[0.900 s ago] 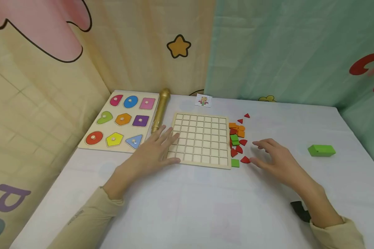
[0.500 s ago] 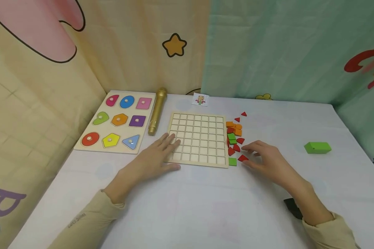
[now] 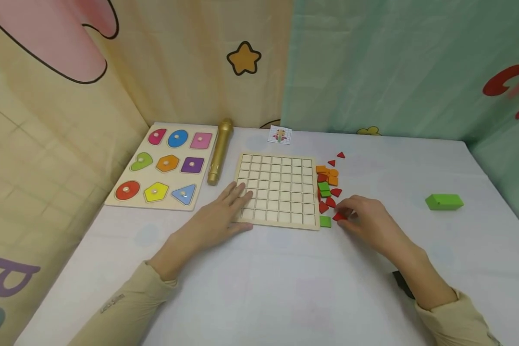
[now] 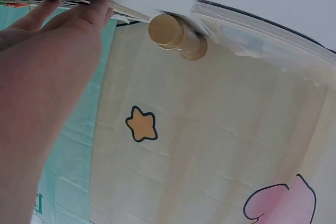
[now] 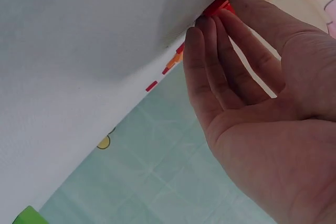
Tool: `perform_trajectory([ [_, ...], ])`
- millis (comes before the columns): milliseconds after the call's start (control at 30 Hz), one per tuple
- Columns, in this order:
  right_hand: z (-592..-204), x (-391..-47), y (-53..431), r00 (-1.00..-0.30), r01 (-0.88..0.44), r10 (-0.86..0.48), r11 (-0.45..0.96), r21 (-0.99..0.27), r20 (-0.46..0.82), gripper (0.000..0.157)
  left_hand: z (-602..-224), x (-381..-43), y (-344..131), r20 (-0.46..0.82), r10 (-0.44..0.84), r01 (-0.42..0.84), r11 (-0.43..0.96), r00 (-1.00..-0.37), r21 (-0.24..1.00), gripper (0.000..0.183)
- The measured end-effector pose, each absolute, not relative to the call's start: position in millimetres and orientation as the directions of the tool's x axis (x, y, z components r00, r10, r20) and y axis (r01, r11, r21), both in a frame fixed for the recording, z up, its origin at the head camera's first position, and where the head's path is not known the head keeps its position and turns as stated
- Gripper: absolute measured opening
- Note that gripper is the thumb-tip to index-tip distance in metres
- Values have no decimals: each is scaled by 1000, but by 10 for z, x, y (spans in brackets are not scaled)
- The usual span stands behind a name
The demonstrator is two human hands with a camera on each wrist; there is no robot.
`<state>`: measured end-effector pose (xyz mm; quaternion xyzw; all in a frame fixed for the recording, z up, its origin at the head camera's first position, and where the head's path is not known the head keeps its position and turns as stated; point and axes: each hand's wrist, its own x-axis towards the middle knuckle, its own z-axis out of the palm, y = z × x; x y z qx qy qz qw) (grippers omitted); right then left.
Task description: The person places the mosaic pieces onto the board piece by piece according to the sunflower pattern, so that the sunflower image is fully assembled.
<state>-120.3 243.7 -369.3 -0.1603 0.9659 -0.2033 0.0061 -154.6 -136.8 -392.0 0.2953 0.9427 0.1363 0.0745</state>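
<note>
A pale wooden grid board lies flat in the middle of the table in the head view. My left hand rests on its left edge, fingers spread over the rim and thumb along the near corner. On the board's right side my right hand pinches a red quarter-circle piece between thumb and fingertips, low against the table. The right wrist view has the red piece at those fingertips. Beside it lie other loose red pieces, green squares and orange pieces.
A shape-knob puzzle board lies at the left, with a gold microphone next to it. A small picture card is behind the grid board. Further right sits a green block. A black object is partly under the right forearm.
My right hand has moved left to the red quarter-circle piece, and its thumb and fingers have closed on it. The left hand stays on the board's left edge.
</note>
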Motion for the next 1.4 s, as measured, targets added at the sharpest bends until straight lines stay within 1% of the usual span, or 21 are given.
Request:
perform_trajectory([
  [167, -3694, -1220, 2445, -939, -335, -337, 857, -392, 65, 21, -3934, -1537, -1348, -46, 574, 537, 788, -817, 299, 83],
  [500, -3658, -1287, 2509, -932, -358, -349, 848, -391, 95, 22, -3924, -1545, -1339, -42, 575, 544, 793, -817, 275, 84],
  [633, -3640, -1361, 2466, -922, -383, -370, 833, -399, 111, 18, -3923, -1547, -1343, -44, 573, 541, 793, -818, 280, 83],
  [1100, -3558, -1649, 1984, -891, -441, -440, 774, -455, 116, 15, -3924, -1530, -1354, -42, 573, 534, 786, -818, 312, 84],
  [1200, -3550, -1707, 1881, -887, -444, -449, 757, -479, 113, 14, -3930, -1534, -1355, -41, 573, 535, 786, -818, 310, 83],
  [1400, -3565, -1800, 1686, -896, -425, -433, 767, -482, 100, 10, -3944, -1549, -1355, -55, 566, 526, 793, -822, 307, 83],
])
